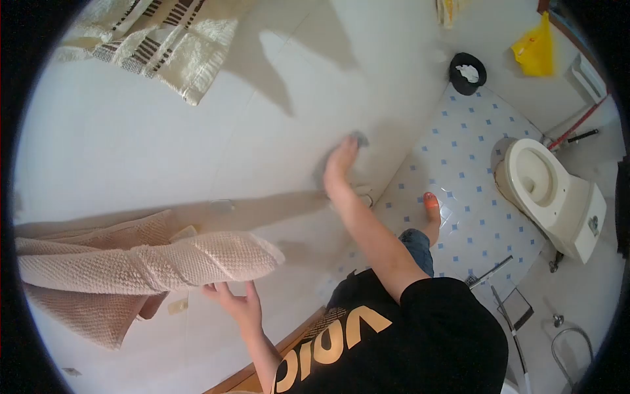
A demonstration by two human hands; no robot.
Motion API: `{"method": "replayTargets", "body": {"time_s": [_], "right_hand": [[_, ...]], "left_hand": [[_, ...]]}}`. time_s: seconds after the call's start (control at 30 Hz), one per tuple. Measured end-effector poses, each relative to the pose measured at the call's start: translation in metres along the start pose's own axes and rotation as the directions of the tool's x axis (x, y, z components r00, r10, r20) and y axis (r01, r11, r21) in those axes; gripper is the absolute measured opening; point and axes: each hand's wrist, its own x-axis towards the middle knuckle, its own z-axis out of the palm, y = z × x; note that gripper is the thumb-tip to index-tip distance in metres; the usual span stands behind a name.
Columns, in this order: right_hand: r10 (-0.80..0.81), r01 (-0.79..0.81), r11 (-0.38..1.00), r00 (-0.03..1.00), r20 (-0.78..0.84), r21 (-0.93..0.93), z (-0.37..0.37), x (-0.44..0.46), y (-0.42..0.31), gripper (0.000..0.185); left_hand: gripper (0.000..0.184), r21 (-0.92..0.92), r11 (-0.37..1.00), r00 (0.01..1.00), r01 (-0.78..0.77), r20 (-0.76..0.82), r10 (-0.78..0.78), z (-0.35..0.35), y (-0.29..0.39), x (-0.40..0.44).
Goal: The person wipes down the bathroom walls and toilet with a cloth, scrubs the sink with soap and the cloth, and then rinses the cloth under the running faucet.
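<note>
My left hand (237,305) is at the lower left, fingers apart, with its fingertips at the lower edge of a rolled pink towel (203,262). The towel hangs along the white wall, and more pink cloth (105,315) hangs beneath it. My right hand (342,157) reaches up against the wall, slightly blurred. Its fingers are closed at a small grey thing (360,138) that I cannot make out. Below this hand a small metal fitting (365,194) sits on the wall.
A cream patterned towel (177,52) hangs at the upper left. On the right are a toilet (581,217), a black bin (467,73) and a yellow bag (535,49). A squeegee-like tool (489,271) lies near the lower right. One foot (431,203) stands on the tiled floor (472,144).
</note>
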Motion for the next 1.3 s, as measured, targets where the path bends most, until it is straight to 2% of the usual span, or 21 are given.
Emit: {"method": "replayTargets", "body": {"time_s": [0.1,0.13,0.2,0.27,0.3,0.37,0.4,0.43,0.5,0.57,0.73,0.8,0.87,0.93,1.0,1.03,1.1,1.13,1.17,1.27,1.3], "right_hand": [[-0.261,0.265,0.964,0.957,0.127,-0.014,0.020,-0.007,-0.049,0.053],[-0.268,0.271,0.963,0.957,0.115,-0.012,0.029,-0.005,-0.064,0.053],[-0.447,0.442,0.894,0.893,0.056,0.079,0.043,0.001,-0.089,0.052],[-0.435,0.419,0.887,0.899,0.045,0.193,0.050,0.006,-0.109,0.053],[-0.423,0.390,0.869,0.905,0.049,0.305,0.053,0.013,-0.117,0.054],[-0.457,0.438,0.867,0.889,0.027,0.237,0.054,0.028,-0.121,0.054],[-0.485,0.468,0.856,0.874,0.027,0.220,0.053,0.038,-0.121,0.054],[-0.517,0.500,0.841,0.856,0.033,0.207,0.049,0.046,-0.122,0.053],[-0.528,0.520,0.841,0.849,0.014,0.152,0.048,0.074,-0.115,0.051],[-0.538,0.536,0.838,0.843,-0.004,0.098,0.044,0.103,-0.103,0.050],[-0.229,0.233,0.972,0.969,-0.088,0.042,0.002,0.171,-0.049,0.050],[-0.131,0.149,0.987,0.964,-0.234,0.061,-0.012,0.185,-0.011,0.044],[0.106,-0.100,0.994,0.951,-0.291,0.037,-0.029,0.190,0.023,0.047],[0.284,-0.217,0.946,0.912,-0.295,0.241,-0.048,0.191,0.073,0.045],[0.417,-0.365,0.895,0.889,-0.191,0.254,-0.071,0.184,0.137,0.043],[0.417,-0.364,0.895,0.888,-0.192,0.257,-0.073,0.170,0.125,0.043],[0.626,-0.531,0.716,0.776,-0.079,0.454,-0.060,0.142,0.065,0.042],[0.626,-0.529,0.715,0.776,-0.081,0.456,-0.050,0.136,0.034,0.042],[0.494,-0.417,0.835,0.855,-0.156,0.358,-0.039,0.134,0.005,0.042],[0.097,-0.089,0.995,0.965,-0.243,0.047,-0.015,0.173,-0.035,0.046],[-0.004,0.015,0.999,0.975,-0.221,0.049,-0.005,0.194,-0.054,0.047]], "left_hand": [[0.050,-0.086,0.995,0.994,0.041,-0.093,-0.049,-0.003,0.003,0.003],[0.050,-0.087,0.996,0.997,0.024,-0.071,-0.030,-0.007,0.003,0.004],[0.051,-0.096,0.995,0.999,0.001,-0.037,-0.005,-0.008,-0.007,0.004],[0.056,-0.103,0.994,0.983,-0.030,0.179,0.048,-0.005,-0.022,0.007],[0.056,-0.104,0.994,0.980,-0.038,0.191,0.057,0.001,-0.007,0.017],[0.063,-0.461,0.884,0.993,0.082,0.114,-0.032,0.014,0.032,0.033],[0.063,-0.454,0.887,0.992,0.085,0.126,-0.031,0.017,0.028,0.032],[0.067,-0.159,0.980,0.990,0.117,0.100,-0.102,0.018,0.023,0.025],[0.071,0.169,0.975,0.985,0.143,0.070,-0.156,0.023,0.021,0.030],[0.078,0.492,0.853,0.984,-0.174,0.047,0.174,0.017,0.048,0.049],[0.081,0.441,0.889,0.992,-0.120,0.076,0.097,0.028,0.077,0.059],[0.082,0.452,0.882,0.991,-0.132,0.062,0.117,0.032,0.077,0.058],[0.087,0.456,0.887,0.997,-0.077,0.046,0.063,0.034,0.086,0.058],[0.091,0.475,0.878,0.998,-0.053,0.045,0.036,0.033,0.095,0.060],[0.094,0.488,0.872,0.999,-0.028,0.048,0.005,0.033,0.097,0.061],[0.096,0.513,0.858,0.999,-0.023,0.037,0.004,0.034,0.096,0.061],[0.098,0.536,0.844,1.000,-0.021,0.027,0.008,0.039,0.091,0.060],[0.099,0.515,0.853,0.995,-0.086,-0.003,0.102,0.042,0.082,0.059],[0.101,0.496,0.855,0.981,-0.153,-0.032,0.193,0.041,0.078,0.059],[0.104,0.499,0.861,0.992,-0.097,-0.024,0.126,0.039,0.082,0.059],[0.104,0.501,0.861,0.992,-0.094,-0.022,0.121,0.039,0.080,0.059]]}}
